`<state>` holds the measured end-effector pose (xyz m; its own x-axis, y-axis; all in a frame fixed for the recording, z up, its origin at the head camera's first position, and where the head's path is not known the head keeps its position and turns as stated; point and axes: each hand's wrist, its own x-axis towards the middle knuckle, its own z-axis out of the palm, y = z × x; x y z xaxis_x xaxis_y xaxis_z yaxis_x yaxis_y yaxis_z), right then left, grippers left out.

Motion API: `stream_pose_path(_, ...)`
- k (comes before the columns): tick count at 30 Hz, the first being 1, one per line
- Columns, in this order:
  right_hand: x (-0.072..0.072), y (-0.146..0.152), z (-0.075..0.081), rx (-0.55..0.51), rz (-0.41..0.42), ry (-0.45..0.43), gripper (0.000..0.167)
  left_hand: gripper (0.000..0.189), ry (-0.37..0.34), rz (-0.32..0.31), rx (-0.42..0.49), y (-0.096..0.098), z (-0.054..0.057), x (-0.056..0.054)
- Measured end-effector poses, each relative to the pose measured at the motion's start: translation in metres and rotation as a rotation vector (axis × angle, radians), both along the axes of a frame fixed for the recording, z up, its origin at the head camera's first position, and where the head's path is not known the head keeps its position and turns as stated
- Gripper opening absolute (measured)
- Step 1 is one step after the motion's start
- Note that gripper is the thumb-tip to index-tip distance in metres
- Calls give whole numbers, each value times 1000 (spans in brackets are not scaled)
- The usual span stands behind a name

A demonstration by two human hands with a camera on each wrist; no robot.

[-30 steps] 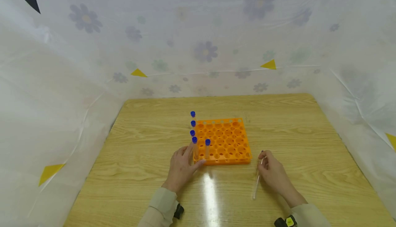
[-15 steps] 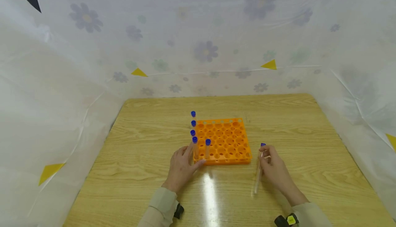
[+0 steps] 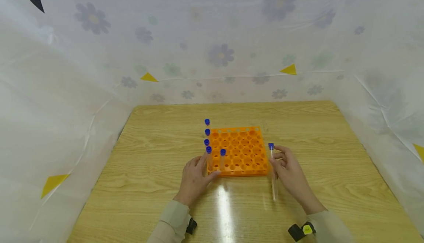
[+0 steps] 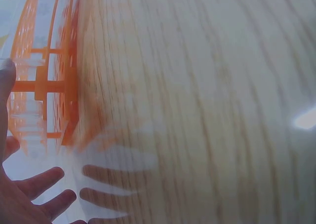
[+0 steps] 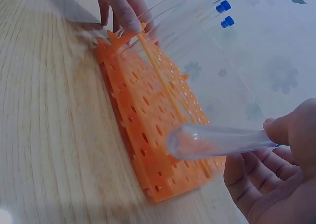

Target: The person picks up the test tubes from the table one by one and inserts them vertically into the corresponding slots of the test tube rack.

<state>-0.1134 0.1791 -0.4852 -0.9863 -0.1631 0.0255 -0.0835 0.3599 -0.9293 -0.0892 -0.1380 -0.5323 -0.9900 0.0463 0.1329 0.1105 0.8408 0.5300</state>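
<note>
An orange test tube rack (image 3: 238, 151) stands on the table, with several clear blue-capped test tubes upright at its left side; one such tube (image 3: 222, 158) is in the second column at the front. My left hand (image 3: 194, 180) rests at the rack's front left corner, thumb along the front edge. In the left wrist view its other fingers (image 4: 42, 182) are spread and fairly straight. My right hand (image 3: 289, 171) pinches a test tube (image 3: 273, 184) between thumb and fingers just right of the rack. That tube is steeply upright, blue cap up, and its rounded bottom (image 5: 185, 142) shows in the right wrist view.
The wood-grain table (image 3: 152, 140) carries the rack near its middle. A white flowered curtain (image 3: 198, 51) encloses the back and both sides. Small yellow triangles hang on it. A bright light reflection crosses the tabletop between my forearms.
My right hand has lifted the test tube, stood it more upright and brought it left towards the rack. Its blue cap has come into full view. My left hand has stayed in place.
</note>
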Motion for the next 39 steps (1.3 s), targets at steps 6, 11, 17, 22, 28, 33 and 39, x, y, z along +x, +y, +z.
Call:
stream_pose_path(6,-6,-12,8,32,19,38,44,82,-6,-4,-3,0,-1,-1)
stream_pose_path(11,-10,-23,16,34,33,78,41,82,-11,-2,-1,1,0,-1)
stream_pose_path(17,-15,-36,25,3,62,122,37,82,-9,3,-17,1,-2,-2)
stream_pose_path(22,-18,-46,32,-67,95,142,33,81,-4,2,-21,0,-2,-2)
stream_pose_path(28,-22,-59,37,-122,122,147,30,80,-21,8,-26,0,-1,-2)
stream_pose_path(33,-24,-70,43,-152,143,137,30,81,-28,3,-18,0,1,-2)
stream_pose_path(39,-28,-84,49,-149,177,148,30,82,-45,9,-27,0,3,-2)
